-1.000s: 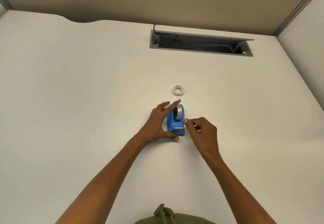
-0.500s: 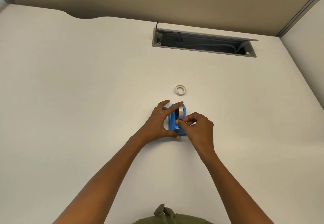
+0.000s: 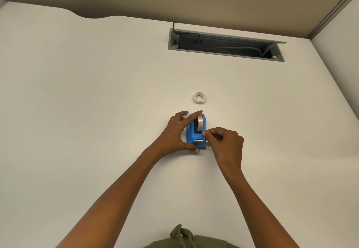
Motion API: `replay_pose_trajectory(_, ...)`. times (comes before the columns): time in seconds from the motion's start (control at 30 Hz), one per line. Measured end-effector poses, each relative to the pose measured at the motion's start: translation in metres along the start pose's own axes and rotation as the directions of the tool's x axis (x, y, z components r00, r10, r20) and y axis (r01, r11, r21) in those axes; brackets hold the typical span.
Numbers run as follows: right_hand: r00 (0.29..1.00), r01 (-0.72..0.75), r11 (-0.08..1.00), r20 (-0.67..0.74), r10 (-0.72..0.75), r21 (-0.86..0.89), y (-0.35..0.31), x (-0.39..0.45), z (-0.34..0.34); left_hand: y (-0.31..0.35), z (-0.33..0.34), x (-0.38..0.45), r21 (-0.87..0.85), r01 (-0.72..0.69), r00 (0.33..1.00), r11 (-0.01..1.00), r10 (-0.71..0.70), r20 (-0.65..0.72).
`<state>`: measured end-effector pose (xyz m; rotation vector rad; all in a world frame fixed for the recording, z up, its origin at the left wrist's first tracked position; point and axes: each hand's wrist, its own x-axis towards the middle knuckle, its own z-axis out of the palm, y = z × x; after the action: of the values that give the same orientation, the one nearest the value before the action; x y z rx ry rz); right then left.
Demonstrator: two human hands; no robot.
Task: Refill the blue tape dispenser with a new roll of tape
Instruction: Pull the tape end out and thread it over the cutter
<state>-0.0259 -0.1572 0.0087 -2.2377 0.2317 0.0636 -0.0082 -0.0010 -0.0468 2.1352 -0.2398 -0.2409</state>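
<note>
The left hand (image 3: 174, 133) is wrapped around the blue tape dispenser (image 3: 195, 135) from its left side: the thumb presses the near left corner of the base, the index finger reaches over the top and lies on the roll of tape (image 3: 200, 124) seated in the dispenser, and the other fingers curl behind its far end. The right hand (image 3: 225, 143) sits just to the right of the dispenser, its fingers bunched narrow with thumb and forefinger pinched together beside the front of the roll, just above the metal cutter (image 3: 199, 140). Whether the loose tape end lies between those fingertips is too fine to make out.

The dispenser stands upright on the white desk (image 3: 97, 111), about the middle of the surface, its cutter end toward the near edge. Beyond it, apart from both hands, a small white empty tape core (image 3: 199, 98) lies flat on the surface. Farther back, near the far edge, an open grey cable tray (image 3: 225, 44) is sunk into the desk, with a black plug and cables inside. Both forearms are bare, and a bit of olive-green clothing (image 3: 182, 238) shows at the near edge.
</note>
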Motion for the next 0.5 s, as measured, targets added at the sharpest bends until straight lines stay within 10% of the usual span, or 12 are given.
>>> replay_pose_trajectory(0.5,0.985,-0.171,0.959,0.008,0.174,0.225,0.0012,-0.0061,-0.0024,0.0029,-0.001,-0.0018,-0.002,0.008,1.0,1.0,-0.008,-0.001)
